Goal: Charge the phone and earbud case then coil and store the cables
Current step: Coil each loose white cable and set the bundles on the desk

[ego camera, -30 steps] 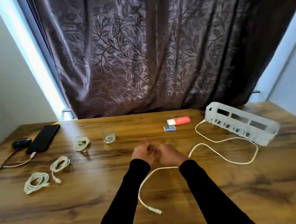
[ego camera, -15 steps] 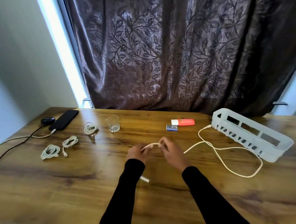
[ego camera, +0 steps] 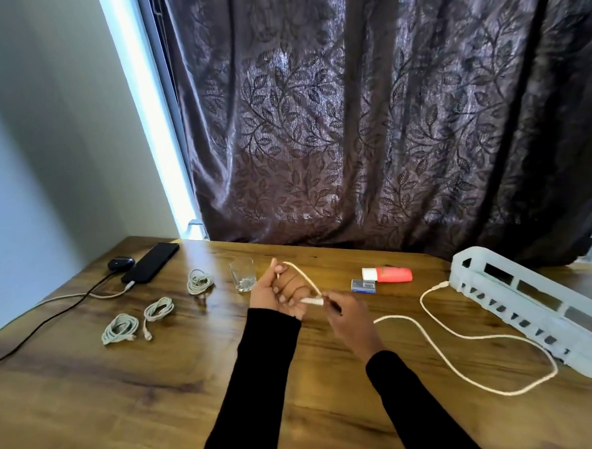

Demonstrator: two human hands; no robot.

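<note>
**Cable lifted into a loop above the table**

The far end of the black cord (ego camera: 46, 321) runs off the left edge, so where it goes cannot be told, and the person's forearms are cut off at the near edge. The small dark earbud case (ego camera: 120, 263) at far left is too dim to show whether its cord is seated. What lies in the bottom of the clear glass (ego camera: 243, 274) is hard to make out, as is the print on the little blue box (ego camera: 363, 285).

Compared with half a second ago, the left hand (ego camera: 278, 293) is raised and turned palm-up, and the white cable (ego camera: 441, 349) now arches over its fingertips rather than stretching flat between the hands. The cable's plug, which hung below the left wrist, now sits crosswise at the base of that palm, with the fingers curled loosely around it. The right hand (ego camera: 349, 312) pinches the cable just beside that plug, fingers closed on it.

The rest of the cable, a soft braided-looking cord, snakes right across the wooden table (ego camera: 91, 406) in a wide curve and ends near the left end of the pale slotted plastic basket (ego camera: 532, 301). Three coiled cables lie at left: one (ego camera: 199, 282) by the glass, two (ego camera: 158, 308) (ego camera: 119, 328) nearer. A flat black phone (ego camera: 151, 263) lies beside the earbud case with a pale cord plugged in. A red and white tube (ego camera: 388, 274) lies by the box, and a dark leaf-patterned curtain (ego camera: 368, 117) hangs behind.
</note>
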